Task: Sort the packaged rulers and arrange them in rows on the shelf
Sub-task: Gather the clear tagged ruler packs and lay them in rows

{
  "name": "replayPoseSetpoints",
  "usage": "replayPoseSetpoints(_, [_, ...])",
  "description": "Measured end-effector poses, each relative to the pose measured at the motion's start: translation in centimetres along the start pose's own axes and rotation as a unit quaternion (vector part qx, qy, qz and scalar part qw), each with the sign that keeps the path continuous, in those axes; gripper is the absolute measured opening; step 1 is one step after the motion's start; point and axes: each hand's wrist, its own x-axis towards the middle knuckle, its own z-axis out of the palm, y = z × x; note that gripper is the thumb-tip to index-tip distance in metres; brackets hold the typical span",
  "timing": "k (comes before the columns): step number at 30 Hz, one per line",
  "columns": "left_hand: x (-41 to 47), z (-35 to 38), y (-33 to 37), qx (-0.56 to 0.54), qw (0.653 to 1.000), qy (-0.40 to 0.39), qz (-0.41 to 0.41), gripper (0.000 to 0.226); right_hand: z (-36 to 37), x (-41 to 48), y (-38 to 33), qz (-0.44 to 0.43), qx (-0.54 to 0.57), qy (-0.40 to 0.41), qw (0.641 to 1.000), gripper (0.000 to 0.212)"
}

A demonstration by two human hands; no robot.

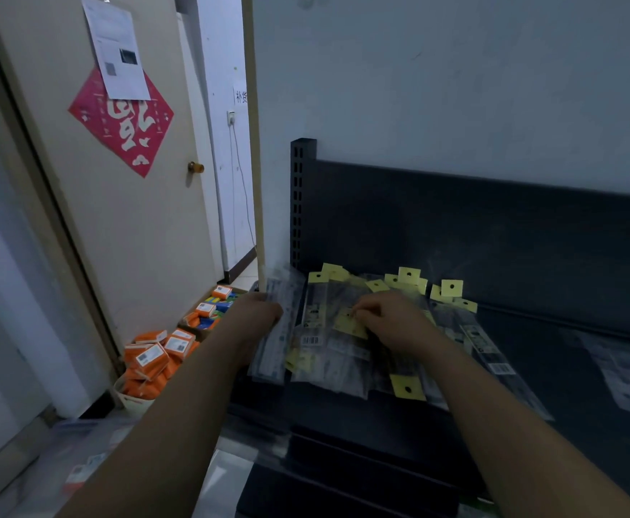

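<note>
A dark shelf (pixel 538 342) bears a loose heap of clear, yellow-tabbed packaged rulers (pixel 328 355).

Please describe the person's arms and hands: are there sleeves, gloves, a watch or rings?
The left forearm and right forearm are bare; no sleeves show. The left hand and the right hand wear no gloves. No watch, bracelet or ring is visible.

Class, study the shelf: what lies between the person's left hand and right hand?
In the head view, overlapping clear-packaged rulers lie on the dark shelf between the left hand and the right hand; one shows a barcode label.
</note>
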Motion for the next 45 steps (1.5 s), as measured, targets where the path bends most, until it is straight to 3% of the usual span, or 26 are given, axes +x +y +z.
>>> replayPoseSetpoints(2, [0.3, 0.2, 0.2, 0.007, 1.0, -0.009, -0.002, 0.029, -0.1, 0.7, 0.2, -0.008, 0.004, 0.021, 1.0, 0.024])
replayPoseSetpoints(6, [1.0, 0.9, 0.9, 0.064, 0.998, -0.022, 0.003, 0.045, 0.1, 2.6, 0.7, 0.019, -0.004, -0.017, 1.0, 0.058])
replayPoseSetpoints(10, [2.4, 2.0, 1.0, 0.194, 0.981, -0.006, 0.009, 0.089, 0.6, 4.2, 0.9, 0.021, -0.055, -0.051, 0.997, 0.077])
replayPoseSetpoints(12, [2.9, 2.3, 0.7, 0.249, 0.968, -0.001, 0.019, 0.104, 0.7, 4.7, 1.1, 0.018, -0.034, -0.057, 0.998, 0.081])
replayPoseSetpoints(19, [3.3, 1.8, 0.3, 0.224, 0.974, -0.02, 0.009, 0.11, 0.4, 6.2, 1.4, 0.012, -0.016, -0.111, 0.994, 0.078])
replayPoseSetpoints(23, [3.3, 1.4, 0.1, 0.198, 0.98, -0.008, 0.019, 0.082, 0.7, 6.4, 1.2, 0.011, -0.053, -0.129, 0.99, 0.069])
replayPoseSetpoints(30, [3.4, -1.1, -1.0, 0.068, 0.998, 0.012, 0.004, 0.047, 0.4, 6.2, 1.0, -0.009, -0.064, -0.132, 0.989, 0.074])
replayPoseSetpoints(35, [2.4, -2.0, -1.0, 0.112, 0.993, -0.04, 0.0, 0.049, 0.1, 6.6, 1.0, -0.008, -0.025, -0.154, 0.988, 0.081])
replayPoseSetpoints(41, [1.7, -1.7, -0.8, 0.131, 0.99, -0.046, 0.012, 0.047, -0.2, 6.6, 0.3, -0.012, -0.122, -0.211, 0.97, 0.077])
replayPoseSetpoints(45, [1.5, -1.8, -1.0, 0.108, 0.993, -0.036, 0.008, 0.029, 0.0, 6.7, 0.0, -0.049, -0.135, -0.221, 0.965, 0.065])
